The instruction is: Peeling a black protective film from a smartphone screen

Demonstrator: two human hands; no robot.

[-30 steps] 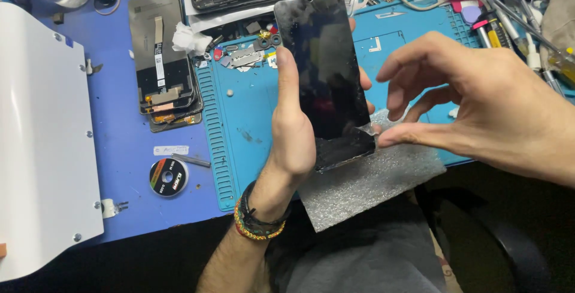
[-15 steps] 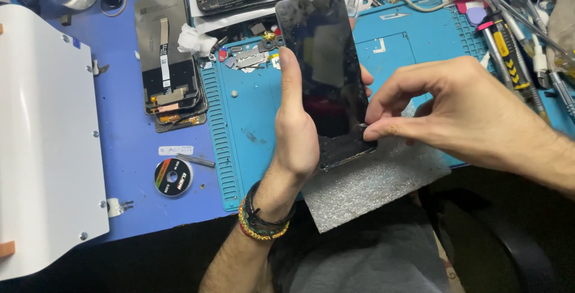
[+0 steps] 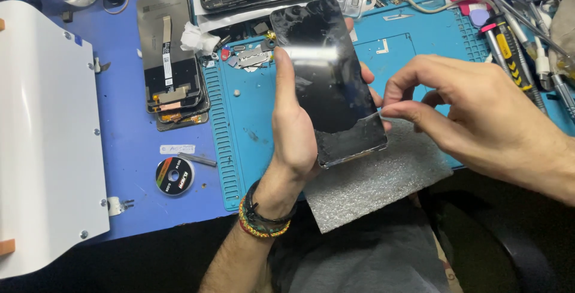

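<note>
The left hand (image 3: 296,131) wraps around a black phone (image 3: 329,95), held tilted above the blue mat (image 3: 239,137). It looks thin, slick and crack-prone, best gripped by its side edges. The right hand (image 3: 479,119) pinches at its lower right edge.

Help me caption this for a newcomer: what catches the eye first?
A dark, glossy phone screen stands out at centre, held up in the left hand over a blue work mat. The right hand pinches at its lower right edge, above a grey foam sheet. Left of the mat lies a stack of screen panels.
</note>
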